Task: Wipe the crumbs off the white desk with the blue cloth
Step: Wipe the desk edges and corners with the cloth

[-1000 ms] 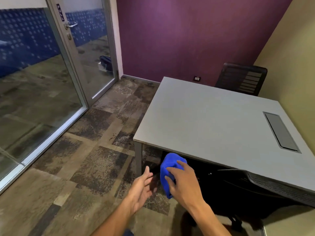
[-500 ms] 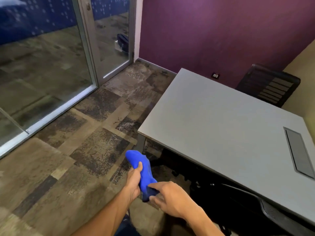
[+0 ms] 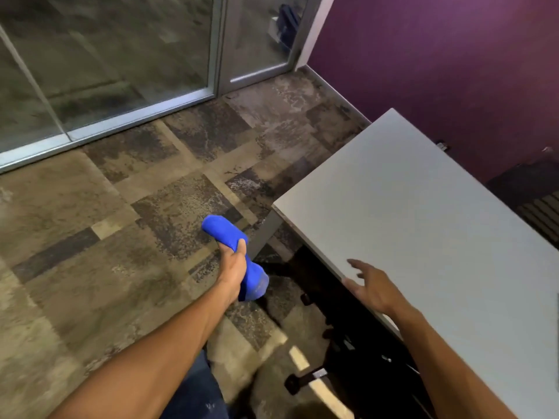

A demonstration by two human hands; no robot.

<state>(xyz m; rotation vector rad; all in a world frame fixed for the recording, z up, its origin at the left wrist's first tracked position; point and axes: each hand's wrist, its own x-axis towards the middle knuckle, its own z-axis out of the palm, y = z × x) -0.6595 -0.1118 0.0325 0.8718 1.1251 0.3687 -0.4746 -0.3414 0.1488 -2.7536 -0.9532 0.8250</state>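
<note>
Patchwork carpet [image 3: 90, 207] fills the nearest ground. Half a second ago both hands met on the blue cloth [image 3: 234, 252]; now only the left hand [image 3: 234, 272] has its grip clenched round it, off the bench, while the right hand [image 3: 373, 287], grip released, reaches the white bench [image 3: 423, 231] edge. No wiping yet.

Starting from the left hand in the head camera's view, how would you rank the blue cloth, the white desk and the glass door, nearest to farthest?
1. Blue cloth: gripped in the left hand itself.
2. White desk: to the right, across a strip of floor.
3. Glass door: far ahead, by the purple wall.
</note>
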